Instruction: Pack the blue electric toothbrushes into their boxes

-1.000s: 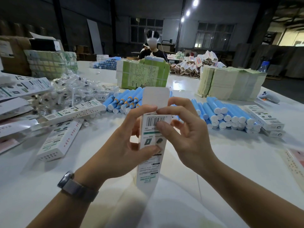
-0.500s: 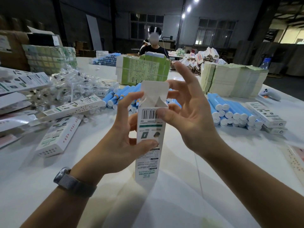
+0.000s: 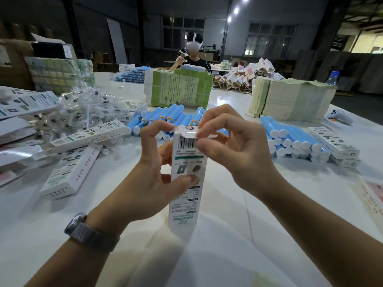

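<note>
A tall white toothbrush box (image 3: 184,195) stands upright on the white table, printed with a barcode and green text. My left hand (image 3: 149,175) grips its upper half, thumb on the front and fingers behind. My right hand (image 3: 232,146) pinches the top flap, which is folded down over the box's mouth. What the box holds is hidden. Behind it lie two heaps of blue electric toothbrushes, one in the middle (image 3: 165,119) and one on the right (image 3: 294,139).
Closed white boxes lie at left (image 3: 68,175) and at right (image 3: 333,141). A heap of clear-bagged parts (image 3: 83,108) sits back left. Green flat cartons (image 3: 178,90) and a paper stack (image 3: 290,98) stand behind. A person sits at the far end.
The top flap stood open and upright earlier; my right hand has folded it down over the box's mouth. My left hand has kept its hold on the box.
</note>
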Tool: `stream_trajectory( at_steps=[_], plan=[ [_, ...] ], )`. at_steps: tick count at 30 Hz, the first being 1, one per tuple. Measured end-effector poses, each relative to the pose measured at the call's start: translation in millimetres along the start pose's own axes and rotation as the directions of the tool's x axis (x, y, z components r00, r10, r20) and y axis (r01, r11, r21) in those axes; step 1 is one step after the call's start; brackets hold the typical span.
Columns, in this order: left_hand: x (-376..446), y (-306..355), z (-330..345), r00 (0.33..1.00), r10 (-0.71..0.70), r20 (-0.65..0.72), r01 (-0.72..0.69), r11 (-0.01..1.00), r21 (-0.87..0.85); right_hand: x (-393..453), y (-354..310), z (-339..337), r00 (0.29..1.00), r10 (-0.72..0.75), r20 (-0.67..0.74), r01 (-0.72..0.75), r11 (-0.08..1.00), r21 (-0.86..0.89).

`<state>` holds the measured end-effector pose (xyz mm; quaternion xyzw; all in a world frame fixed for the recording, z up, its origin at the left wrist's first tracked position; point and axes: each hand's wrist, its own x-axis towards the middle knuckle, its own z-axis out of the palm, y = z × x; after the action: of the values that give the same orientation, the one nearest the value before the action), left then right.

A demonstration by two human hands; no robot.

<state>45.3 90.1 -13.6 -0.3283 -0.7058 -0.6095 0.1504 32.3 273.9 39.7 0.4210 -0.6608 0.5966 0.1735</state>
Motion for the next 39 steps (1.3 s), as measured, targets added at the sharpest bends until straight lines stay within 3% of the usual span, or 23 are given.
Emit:
stream_trajectory(
  at_steps=[15, 19, 23, 34, 39],
  plan=[
    [0.8, -1.2, -1.0, 1.000, -0.011, 0.006, 0.011, 0.998, 0.064, 2.4, 5.7, 13.7, 0.996, -0.018, -0.086, 0.002, 0.984, -0.181],
    [1.1, -0.6, -0.5, 1.000, 0.006, 0.023, -0.007, 0.999, 0.047, 1.6, 6.0, 14.7, 0.995, 0.010, -0.104, -0.014, 0.999, -0.045],
    [2.4, 1.9, 0.8, 0.999, 0.004, 0.036, -0.006, 0.999, 0.046, 4.2, 3.3, 4.0, 0.997, 0.069, 0.029, -0.072, 0.993, 0.099],
    [1.9, 3.2, 0.7, 0.999, -0.003, 0.040, 0.002, 0.999, 0.043, 9.4, -2.2, 11.3, 0.995, 0.030, -0.091, -0.045, 0.985, -0.167],
    [0.0, 4.2, 0.3, 0.998, 0.015, 0.061, -0.018, 0.998, 0.059, 13.5, -9.0, 2.1, 1.000, -0.010, 0.008, 0.012, 0.979, -0.201]
  ],
)
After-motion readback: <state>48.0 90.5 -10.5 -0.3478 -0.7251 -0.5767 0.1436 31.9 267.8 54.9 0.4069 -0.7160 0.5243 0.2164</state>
